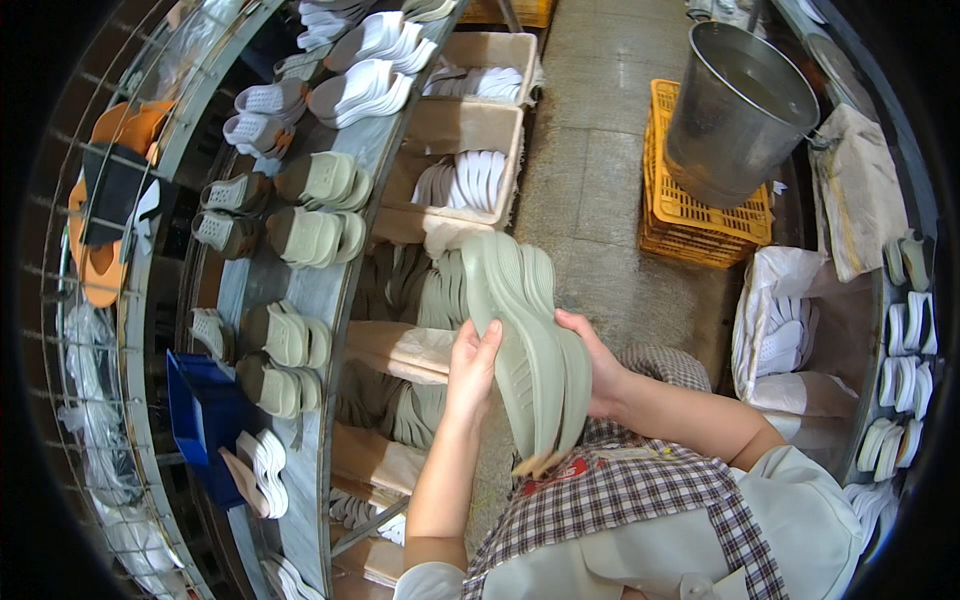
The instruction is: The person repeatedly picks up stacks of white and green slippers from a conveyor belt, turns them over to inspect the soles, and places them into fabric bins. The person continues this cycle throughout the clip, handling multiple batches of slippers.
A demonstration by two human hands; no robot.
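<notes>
A stack of several sage-green shoe soles [520, 345] is held between my two hands, in front of my checked apron. My left hand [474, 366] grips the stack's left side, thumb up along its edge. My right hand [597, 362] clasps the other side, with most of its fingers hidden behind the soles. Just beyond the stack's far end, more green soles [442, 297] stand packed in a lined bin, and another bin of green soles [418, 415] sits beside my left forearm.
Along the left runs a metal shelf [350, 215] bearing green uppers [300, 237], white soles [365, 92] and a blue bin [203, 430]. Farther off, lined crates hold white soles [475, 182]. At right, a metal bucket [735, 115] stands on yellow crates [700, 225], near a white-lined box [770, 330].
</notes>
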